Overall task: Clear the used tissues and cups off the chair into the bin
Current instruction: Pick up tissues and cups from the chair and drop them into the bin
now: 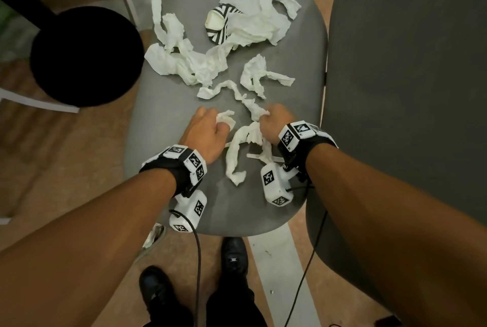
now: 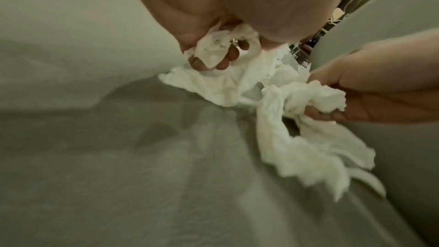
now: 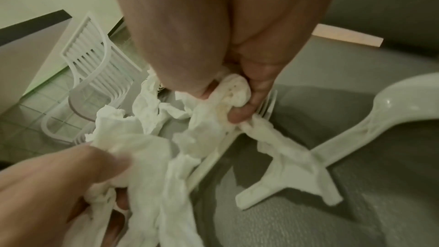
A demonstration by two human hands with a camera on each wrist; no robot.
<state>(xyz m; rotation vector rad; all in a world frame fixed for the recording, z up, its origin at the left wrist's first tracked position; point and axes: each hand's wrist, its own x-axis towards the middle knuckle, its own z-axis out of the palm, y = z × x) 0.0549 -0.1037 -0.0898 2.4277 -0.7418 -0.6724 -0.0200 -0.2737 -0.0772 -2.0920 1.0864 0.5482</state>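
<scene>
Crumpled white tissues (image 1: 200, 63) lie strewn over the grey chair seat (image 1: 303, 44). A crushed cup with black and white stripes (image 1: 220, 24) lies on its side at the far part of the seat, half under tissue. My left hand (image 1: 213, 126) grips a small wad of tissue (image 2: 213, 52) near the seat's front. My right hand (image 1: 271, 121) grips a long twisted tissue strip (image 3: 235, 91) that trails down toward me (image 1: 235, 158). A white plastic fork (image 3: 268, 104) and spoon (image 3: 380, 108) lie under the right hand.
A black round bin (image 1: 84, 55) stands on the floor left of the chair. A second grey chair (image 1: 411, 76) stands close on the right. A white slatted chair (image 3: 95, 74) is beyond. My shoes (image 1: 234, 255) are at the seat's front edge.
</scene>
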